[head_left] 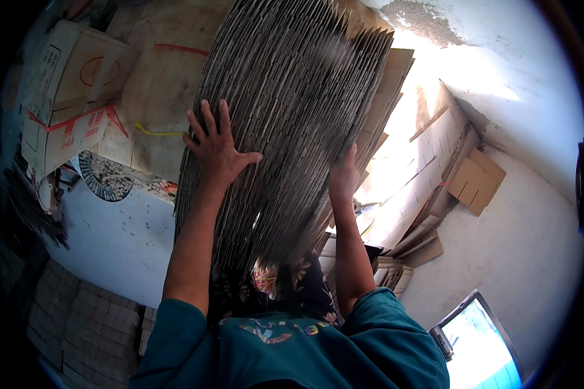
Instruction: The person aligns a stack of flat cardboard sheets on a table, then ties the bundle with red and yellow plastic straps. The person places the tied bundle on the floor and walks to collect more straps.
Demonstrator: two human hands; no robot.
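A large stack of thin cardboard sheets [285,110] stands on edge in front of me, with their grey-brown edges facing up in tight rows. My left hand [219,152] lies on the left part of these edges, its fingers spread and its thumb pointing right. At the stack's right side, my right hand [344,176] grips some sheets by their edges; most of its fingers are hidden among them. Past this hand, several wider brown cardboard pieces [386,91] stick out along the right side of the stack.
A white and brown carton [78,84] with red strapping sits on the left, near a yellow strap [159,131]. Below it is a coiled, ribbed dark item [105,178]. Stacked bundles [84,318] fill the lower left. Folded cardboard [477,181] leans along the right wall.
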